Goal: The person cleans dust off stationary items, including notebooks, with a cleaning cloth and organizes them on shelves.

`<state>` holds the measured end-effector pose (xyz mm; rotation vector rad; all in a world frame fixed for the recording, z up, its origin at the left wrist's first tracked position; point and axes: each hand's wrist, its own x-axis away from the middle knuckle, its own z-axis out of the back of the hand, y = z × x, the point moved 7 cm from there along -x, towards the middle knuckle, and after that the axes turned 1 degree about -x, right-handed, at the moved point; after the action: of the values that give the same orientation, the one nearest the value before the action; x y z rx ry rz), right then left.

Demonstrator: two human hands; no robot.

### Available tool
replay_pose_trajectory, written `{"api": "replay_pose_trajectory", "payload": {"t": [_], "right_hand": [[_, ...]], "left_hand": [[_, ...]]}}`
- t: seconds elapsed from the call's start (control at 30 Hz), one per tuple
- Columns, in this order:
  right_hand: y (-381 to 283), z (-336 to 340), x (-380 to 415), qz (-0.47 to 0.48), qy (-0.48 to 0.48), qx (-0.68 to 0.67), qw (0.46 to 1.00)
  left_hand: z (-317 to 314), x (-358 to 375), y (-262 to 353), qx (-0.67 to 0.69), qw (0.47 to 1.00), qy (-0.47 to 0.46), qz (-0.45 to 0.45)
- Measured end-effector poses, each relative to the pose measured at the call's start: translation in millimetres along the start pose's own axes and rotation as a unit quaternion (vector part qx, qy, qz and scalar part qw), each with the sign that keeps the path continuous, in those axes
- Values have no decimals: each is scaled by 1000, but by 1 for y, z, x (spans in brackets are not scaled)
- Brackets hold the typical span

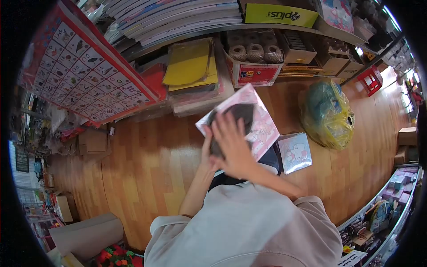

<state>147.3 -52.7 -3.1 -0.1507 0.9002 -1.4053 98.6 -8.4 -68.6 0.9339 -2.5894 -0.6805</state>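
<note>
A pink and white patterned square item [266, 129] lies tilted in front of my body, with a dark cloth-like thing [242, 113] over part of it. Across the dark thing rests my right hand [229, 138], its fingers spread. My left hand [208, 149] is at the item's left edge, partly covered by the right one, so its grip is unclear. Just right of my lap, a second square item with a white cartoon figure [295, 152] lies on the wooden floor [147, 155].
A yellow plastic bag [329, 115] stands on the floor at the right. Ahead are shelves with stacked books [178, 20], a box of twine rolls [255, 71] and yellow folders [189, 66]. A red-framed chart [84, 66] leans at the left. A brown roll [89, 233] lies lower left.
</note>
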Motion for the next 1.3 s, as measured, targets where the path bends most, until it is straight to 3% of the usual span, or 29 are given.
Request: {"api": "replay_pose_trajectory", "payload": {"t": [0.07,0.1,0.17,0.2,0.27,0.33,0.37,0.4,0.43,0.47,0.5,0.53,0.6,0.67,0.7,0.73,0.77,0.83,0.87,0.9,0.93,1.0,1.1,1.13,1.17,1.2,1.23,1.27,1.3], "right_hand": [[8,-7,6,34,-36,34,998],[12,-13,14,68,-75,67,993],[66,18,3,-39,20,135,990],[86,37,-3,-95,101,106,985],[94,26,-11,-90,133,94,983],[59,-21,-17,-32,41,143,988],[30,-29,-12,8,16,52,998],[7,-29,-6,42,-5,-40,998],[13,-23,3,11,7,-29,1000],[16,-26,11,10,-52,-67,996],[17,-29,20,14,-112,-109,988],[35,-12,17,-11,-69,-48,996],[74,21,14,-47,107,103,988],[79,9,8,-97,99,133,981],[63,-9,4,-50,104,98,988],[45,-22,5,-2,110,60,992],[18,-15,9,22,28,12,999],[11,-26,33,54,17,-4,998],[7,-31,44,91,0,-21,996],[18,-18,48,46,-52,0,998],[49,-16,48,-48,-63,-48,996],[82,23,53,-86,103,129,983],[71,11,31,-67,97,82,990],[51,-3,25,-19,54,83,995],[23,-7,28,39,32,31,998],[2,-9,33,99,8,-22,995],[2,-5,38,105,8,-24,994],[6,-10,47,91,-48,-39,994],[11,-16,55,78,-107,-53,990]], "left_hand": [[16,0,9,4,999,40,10],[8,-3,14,13,1000,11,-10],[10,-1,15,42,999,-24,-11],[9,3,12,34,999,-25,-2],[7,2,0,6,1000,-12,13],[18,-2,-9,-3,998,32,53],[21,-3,4,-90,992,80,-45],[29,-3,0,-91,993,70,-12],[48,-3,7,-7,997,69,-33],[64,-5,19,78,993,72,-55],[47,-6,25,281,952,-123,15],[27,-6,29,98,994,-10,-41],[23,-2,16,94,994,-53,9],[31,-4,-2,88,995,-13,34],[36,-6,-11,80,995,29,47],[11,-8,-13,297,945,-115,68],[4,-10,-11,294,946,-114,75],[20,-13,6,105,990,97,6],[32,-10,20,6,979,200,-32],[46,-25,33,194,959,-206,36],[40,-22,44,70,993,48,-87],[35,-15,44,49,993,76,-80],[31,-19,19,1,993,104,-51],[31,-19,15,-58,992,92,-71],[130,-10,13,-60,992,90,-70],[204,-34,-1,24,925,-129,-356],[140,-30,19,22,923,-130,-361],[89,-37,28,-45,970,-12,-239],[39,-26,40,-108,982,110,-110]]}}
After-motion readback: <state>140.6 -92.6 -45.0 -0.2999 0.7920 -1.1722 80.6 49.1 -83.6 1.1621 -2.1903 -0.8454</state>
